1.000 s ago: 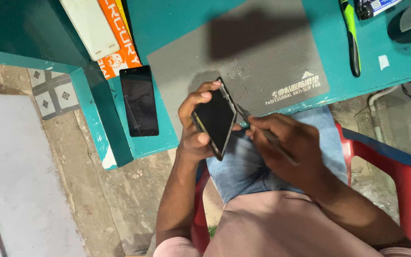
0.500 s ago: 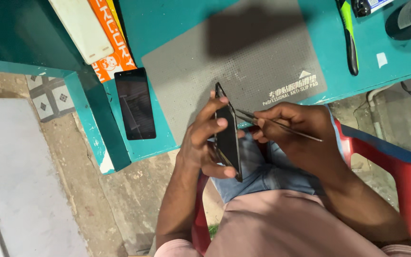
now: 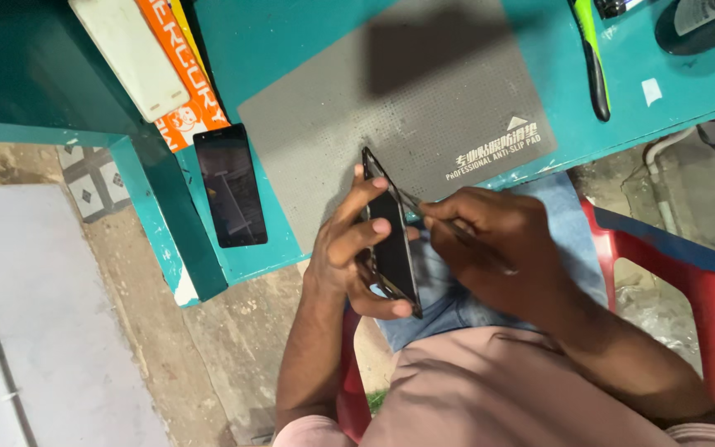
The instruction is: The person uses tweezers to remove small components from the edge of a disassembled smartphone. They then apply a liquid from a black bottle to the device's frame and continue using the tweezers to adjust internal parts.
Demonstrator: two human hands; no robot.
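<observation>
Holding a phone [image 3: 391, 244] on edge above the lap, just off the front edge of the desk [image 3: 291, 50], the person's left hand [image 3: 353, 252] is wrapped round it, fingers across the dark face and thumb under the lower end. The right hand [image 3: 490, 244] is closed in a pinch on a thin metal tool [image 3: 414, 204], tip right at the phone's side seam, near the top. A grey mat [image 3: 391, 116] lies on the desk just beyond the hands, with a second phone [image 3: 229, 186] lying flat to the left of it near the desk edge. An orange box [image 3: 184, 74] and a white slab [image 3: 130, 54] sit further back, and a green-handled tool [image 3: 591, 54] lies off to the right. Risk-wise, the phone is only held in mid-air, not on the mat, so if the tool skids off the seam it could jab the left fingers or scratch the glass. Too much twist at that seam would likely crack the panel or bend the frame. And any loosened grip means it drops to the floor [image 3: 126, 331].
</observation>
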